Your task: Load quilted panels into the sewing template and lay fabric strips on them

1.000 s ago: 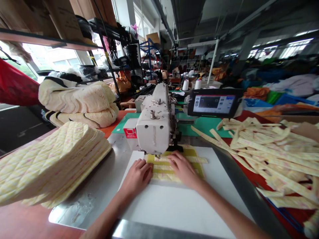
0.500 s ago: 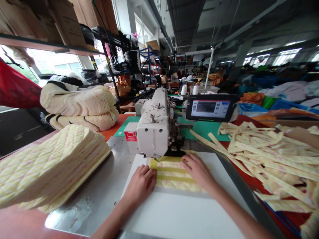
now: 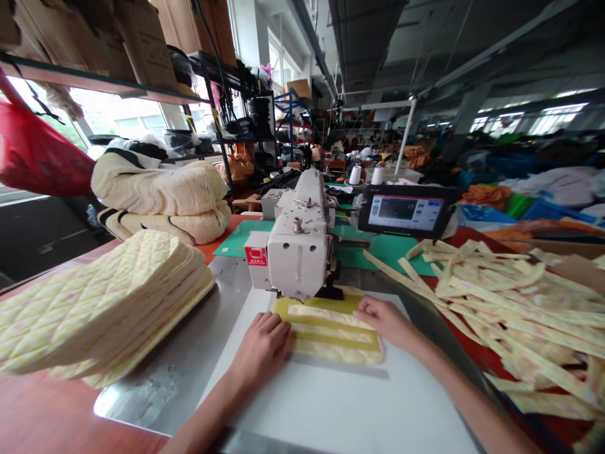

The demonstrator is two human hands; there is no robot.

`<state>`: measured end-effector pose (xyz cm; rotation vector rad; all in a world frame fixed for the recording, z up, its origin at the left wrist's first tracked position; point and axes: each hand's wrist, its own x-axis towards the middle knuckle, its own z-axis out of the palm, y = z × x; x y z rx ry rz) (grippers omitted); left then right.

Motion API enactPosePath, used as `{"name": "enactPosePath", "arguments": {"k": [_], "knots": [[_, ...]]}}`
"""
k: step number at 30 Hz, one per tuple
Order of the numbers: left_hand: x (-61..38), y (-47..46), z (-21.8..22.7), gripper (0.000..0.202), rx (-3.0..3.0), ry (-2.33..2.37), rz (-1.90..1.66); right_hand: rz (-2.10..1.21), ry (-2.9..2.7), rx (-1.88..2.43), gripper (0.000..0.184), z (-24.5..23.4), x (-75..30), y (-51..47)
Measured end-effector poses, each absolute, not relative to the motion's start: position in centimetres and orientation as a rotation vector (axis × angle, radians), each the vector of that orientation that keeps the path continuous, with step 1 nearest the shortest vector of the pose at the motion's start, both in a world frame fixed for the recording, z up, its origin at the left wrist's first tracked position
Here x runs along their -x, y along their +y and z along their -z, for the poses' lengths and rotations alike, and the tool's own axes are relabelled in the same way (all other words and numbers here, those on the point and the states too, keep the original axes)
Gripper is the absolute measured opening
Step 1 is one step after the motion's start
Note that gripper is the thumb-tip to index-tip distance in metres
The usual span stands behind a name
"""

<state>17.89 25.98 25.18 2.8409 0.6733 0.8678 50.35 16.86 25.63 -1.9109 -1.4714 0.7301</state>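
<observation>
A white sewing machine [image 3: 299,252] stands on a steel table. Below its head lies a yellow template [image 3: 331,328] holding pale quilted fabric strips, on a white board [image 3: 340,391]. My left hand [image 3: 262,347] lies flat on the board, fingers stretched against the template's left edge. My right hand [image 3: 385,321] rests on the template's right edge, fingers spread flat. Neither hand grips anything.
A tall stack of yellow quilted pads [image 3: 94,302] sits at the left. A heap of loose fabric strips [image 3: 510,296] covers the right side. A control screen [image 3: 407,211] stands behind the machine. Folded cream fabric [image 3: 165,195] lies at the back left.
The template has slid out toward me and to the right from under the machine head. My right hand moved from the middle of the template to its right edge.
</observation>
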Motion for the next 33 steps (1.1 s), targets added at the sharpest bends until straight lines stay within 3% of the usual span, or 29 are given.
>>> {"name": "enactPosePath", "arguments": {"k": [2,7,11,13,16,21,27,33], "knots": [[-18.1,24.9,-25.7,0.016,-2.826,0.574,-0.918,-0.872,-1.371,1.76,0.05,-25.8,-48.3,17.1],[-19.9,22.8,-27.0,0.033,-2.765,0.384,-0.934,-1.167,-1.124,1.438,0.054,-27.1,-42.1,16.7],[-19.9,23.0,-27.2,0.024,-2.766,0.389,-0.958,-1.34,-1.011,1.284,0.054,-27.9,-38.9,16.2],[-19.1,23.2,-27.1,0.029,-2.714,0.413,-1.013,-1.395,-1.019,1.242,0.052,-27.9,-38.0,16.3],[-18.1,23.2,-27.3,0.034,-2.509,0.443,-1.157,-1.321,-1.114,1.272,0.049,-27.7,-37.2,16.9],[-18.2,23.2,-27.4,0.01,-2.007,0.653,-1.283,-0.933,-1.251,1.347,0.048,-27.5,-36.2,18.1],[-18.7,23.8,-26.6,0.025,-1.55,0.674,-1.113,-1.071,-1.047,1.276,0.052,-26.8,-35.2,18.5],[-18.5,24.4,-26.6,0.023,-1.472,0.621,-1.09,-1.178,-0.921,1.162,0.049,-27.0,-34.6,18.6]]}}
